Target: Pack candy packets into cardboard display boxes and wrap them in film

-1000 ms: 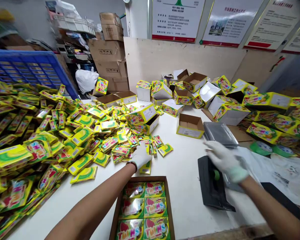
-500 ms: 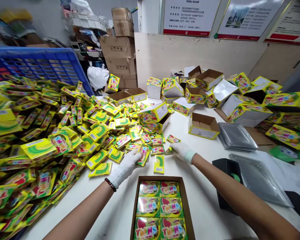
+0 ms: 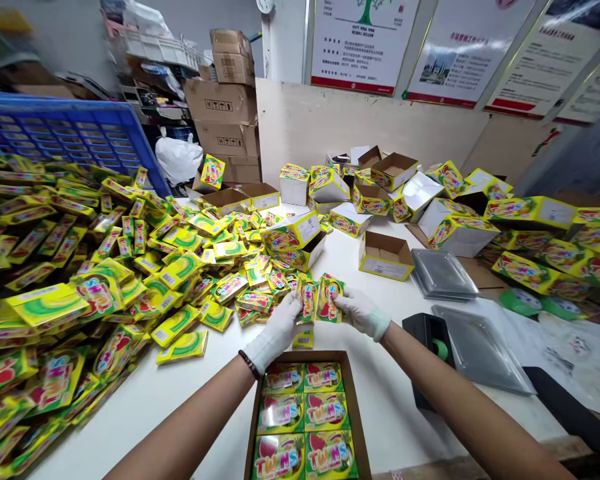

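White gloves cover both hands. My left hand (image 3: 279, 328) pinches a small yellow-green candy box (image 3: 307, 299) held upright, its printed front toward me. Beside it, my right hand (image 3: 364, 313) grips a second candy box (image 3: 329, 300) by its right edge. The two boxes are side by side, nearly touching, above the table. Below them one more small box (image 3: 303, 339) lies on the white surface, partly hidden. Close to me stands an open brown carton (image 3: 359, 427) with small "TWINS" boxes (image 3: 329, 411) packed in two columns.
A large heap of small boxes (image 3: 115, 287) spreads across the left, against a blue crate (image 3: 80, 133). Yellow display cartons (image 3: 385, 257) are scattered at the back and right. A black tape dispenser (image 3: 425, 353) and clear plastic trays (image 3: 480, 353) lie right of my right arm.
Both hands have come together over the middle, each lifting a candy box from the near edge of the heap. The camera view has shifted slightly to the right.
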`<move>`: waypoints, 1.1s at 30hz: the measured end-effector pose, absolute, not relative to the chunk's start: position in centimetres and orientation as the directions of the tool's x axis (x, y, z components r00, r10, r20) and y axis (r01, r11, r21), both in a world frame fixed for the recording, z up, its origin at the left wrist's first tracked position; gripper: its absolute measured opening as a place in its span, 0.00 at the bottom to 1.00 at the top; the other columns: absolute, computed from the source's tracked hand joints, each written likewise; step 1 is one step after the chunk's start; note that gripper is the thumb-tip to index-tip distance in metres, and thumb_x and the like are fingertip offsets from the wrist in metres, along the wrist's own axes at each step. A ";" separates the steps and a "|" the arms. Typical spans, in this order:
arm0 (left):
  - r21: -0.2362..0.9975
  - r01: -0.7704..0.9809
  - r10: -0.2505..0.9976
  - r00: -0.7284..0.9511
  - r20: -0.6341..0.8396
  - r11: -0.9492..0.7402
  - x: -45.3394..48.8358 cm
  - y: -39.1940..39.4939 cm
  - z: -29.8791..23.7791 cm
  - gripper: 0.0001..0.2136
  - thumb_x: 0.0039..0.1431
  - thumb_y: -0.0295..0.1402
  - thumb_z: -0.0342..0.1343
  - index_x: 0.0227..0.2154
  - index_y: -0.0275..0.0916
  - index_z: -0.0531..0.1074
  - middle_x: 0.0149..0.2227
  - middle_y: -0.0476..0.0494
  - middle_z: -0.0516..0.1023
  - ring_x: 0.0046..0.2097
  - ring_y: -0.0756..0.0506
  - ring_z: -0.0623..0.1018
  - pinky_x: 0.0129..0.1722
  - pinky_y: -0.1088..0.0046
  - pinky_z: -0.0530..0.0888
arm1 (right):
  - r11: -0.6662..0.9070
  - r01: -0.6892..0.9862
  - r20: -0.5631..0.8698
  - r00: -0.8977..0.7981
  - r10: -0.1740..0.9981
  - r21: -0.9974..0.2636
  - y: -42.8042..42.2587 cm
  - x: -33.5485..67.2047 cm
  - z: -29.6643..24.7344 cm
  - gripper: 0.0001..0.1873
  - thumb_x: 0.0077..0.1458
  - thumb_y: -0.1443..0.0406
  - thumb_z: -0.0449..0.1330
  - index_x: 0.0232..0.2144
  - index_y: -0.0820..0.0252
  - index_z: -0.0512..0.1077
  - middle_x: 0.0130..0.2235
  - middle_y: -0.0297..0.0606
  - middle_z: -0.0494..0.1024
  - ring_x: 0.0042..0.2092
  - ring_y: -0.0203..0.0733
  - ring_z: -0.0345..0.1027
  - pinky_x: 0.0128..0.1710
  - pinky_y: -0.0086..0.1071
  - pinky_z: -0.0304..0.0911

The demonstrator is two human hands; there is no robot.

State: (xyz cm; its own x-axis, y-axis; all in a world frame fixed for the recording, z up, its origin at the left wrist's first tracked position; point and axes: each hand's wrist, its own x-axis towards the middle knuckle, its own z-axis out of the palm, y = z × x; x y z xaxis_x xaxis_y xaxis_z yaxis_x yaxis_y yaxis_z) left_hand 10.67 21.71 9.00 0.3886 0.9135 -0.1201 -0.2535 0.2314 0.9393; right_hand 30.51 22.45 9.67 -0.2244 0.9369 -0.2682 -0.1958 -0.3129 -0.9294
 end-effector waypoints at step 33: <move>0.446 0.882 0.984 0.178 -0.012 -0.154 0.0 27.7 9.5 0.10 0.48 0.39 0.56 0.27 0.38 0.63 0.29 0.43 0.70 0.34 0.43 0.72 0.34 0.68 0.66 | -0.251 -0.247 -0.131 -0.416 0.900 -0.936 22.3 29.9 6.9 0.31 0.41 0.56 0.71 0.47 0.58 0.68 0.45 0.40 0.76 0.42 0.41 0.70 0.41 0.33 0.67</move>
